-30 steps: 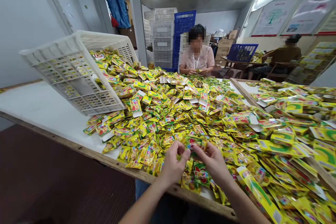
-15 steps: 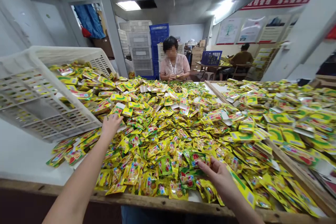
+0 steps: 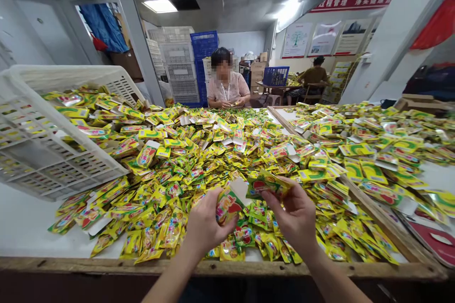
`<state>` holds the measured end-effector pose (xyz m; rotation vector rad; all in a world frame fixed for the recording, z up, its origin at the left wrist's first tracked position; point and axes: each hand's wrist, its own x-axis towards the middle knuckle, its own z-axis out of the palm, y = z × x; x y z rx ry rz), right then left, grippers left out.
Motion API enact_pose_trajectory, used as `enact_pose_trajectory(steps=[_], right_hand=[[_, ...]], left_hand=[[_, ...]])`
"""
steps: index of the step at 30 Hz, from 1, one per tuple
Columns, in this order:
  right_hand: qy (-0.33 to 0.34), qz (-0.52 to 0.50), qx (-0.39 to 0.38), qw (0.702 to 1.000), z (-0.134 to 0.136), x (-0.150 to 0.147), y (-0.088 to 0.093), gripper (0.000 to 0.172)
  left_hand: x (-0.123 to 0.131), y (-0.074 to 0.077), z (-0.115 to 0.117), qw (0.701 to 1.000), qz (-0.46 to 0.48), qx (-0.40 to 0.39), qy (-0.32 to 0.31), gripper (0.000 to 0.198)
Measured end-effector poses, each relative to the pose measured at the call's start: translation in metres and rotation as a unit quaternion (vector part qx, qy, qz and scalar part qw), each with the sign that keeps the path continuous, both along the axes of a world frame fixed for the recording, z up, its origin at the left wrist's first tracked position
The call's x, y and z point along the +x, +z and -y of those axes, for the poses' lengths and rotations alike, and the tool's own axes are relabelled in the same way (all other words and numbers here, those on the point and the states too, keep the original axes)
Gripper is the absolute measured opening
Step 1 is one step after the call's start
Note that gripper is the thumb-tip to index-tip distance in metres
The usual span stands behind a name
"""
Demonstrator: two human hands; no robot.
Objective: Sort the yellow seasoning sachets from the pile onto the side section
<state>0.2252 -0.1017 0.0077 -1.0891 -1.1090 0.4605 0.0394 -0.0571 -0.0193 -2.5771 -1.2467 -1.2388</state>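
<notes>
A big heap of small yellow and green sachets (image 3: 220, 161) covers the table in front of me. My left hand (image 3: 204, 222) is closed round a flat yellow carton with a white flap (image 3: 229, 201), held just above the heap near the front edge. My right hand (image 3: 296, 218) pinches a small stack of green sachets (image 3: 268, 185) right beside the carton's open flap. Both hands hover close together over the nearest sachets.
A tipped white plastic crate (image 3: 53, 123) spills cartons onto the heap at the left. A wooden-edged board (image 3: 377, 208) at the right carries more flat cartons. A person (image 3: 225, 85) sits across the table; another sits at a far table by a blue crate (image 3: 275, 75).
My left hand came back from the crate side holding a carton. My right hand lifted its sachets off the heap, and both hands now meet in front of me.
</notes>
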Motion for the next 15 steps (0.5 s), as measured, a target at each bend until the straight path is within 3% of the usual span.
enact_pose_trajectory(steps=[2,4,7,12,15], right_hand=[[0.000,0.110,0.020,0.994,0.001,0.003,0.009,0.020],[0.045,0.218,-0.003,0.975,0.002,0.009,0.019,0.012],[0.110,0.298,-0.064,0.946,0.003,0.020,0.034,0.019],[0.224,0.297,-0.139,0.918,-0.006,0.023,0.040,0.015],[0.217,0.202,-0.135,0.946,-0.012,0.015,0.030,0.021]], left_hand=[[0.006,-0.003,0.009,0.999,0.030,0.030,0.002,0.044],[0.009,-0.003,0.012,0.998,0.042,0.054,0.014,0.042],[0.012,-0.004,0.015,0.996,0.031,0.082,0.012,0.039],[0.016,-0.012,0.019,0.994,0.017,0.108,-0.021,0.037],[0.017,-0.015,0.021,0.996,0.034,0.084,-0.005,0.041]])
